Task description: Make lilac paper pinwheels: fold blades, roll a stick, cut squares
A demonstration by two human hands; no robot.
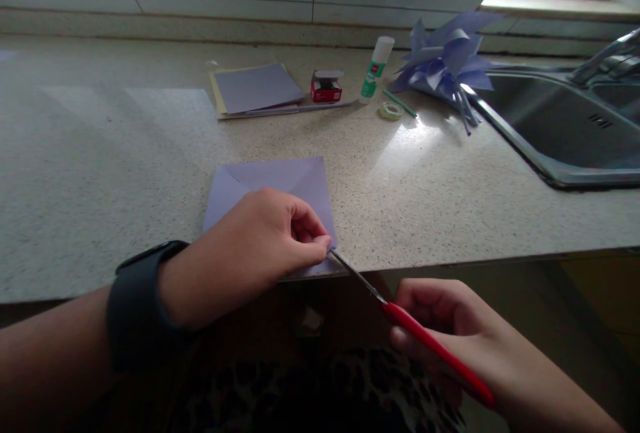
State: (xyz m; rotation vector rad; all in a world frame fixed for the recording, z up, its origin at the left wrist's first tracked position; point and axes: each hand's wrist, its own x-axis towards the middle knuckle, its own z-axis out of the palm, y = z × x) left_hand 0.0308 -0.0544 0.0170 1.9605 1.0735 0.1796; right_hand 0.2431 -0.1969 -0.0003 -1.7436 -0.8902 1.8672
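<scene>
Left hand (260,246) fingers pinch near corner of creased square lilac paper sheet (295,179) at speckled stone bench (100,173) edge. Right hand (450,333) fingers grip red-handled metal scissors (400,316), blade tips at that corner.

The near part of the purple paper sheet (280,183) is covered by the left hand (255,246). The scissors' (400,318) blade tips are hidden at that hand's fingertips, and the handle loops are concealed within the right hand (445,326). The sink (560,126) is cut off by the right edge. The print on the small red box (326,87) is too small to be read.
</scene>
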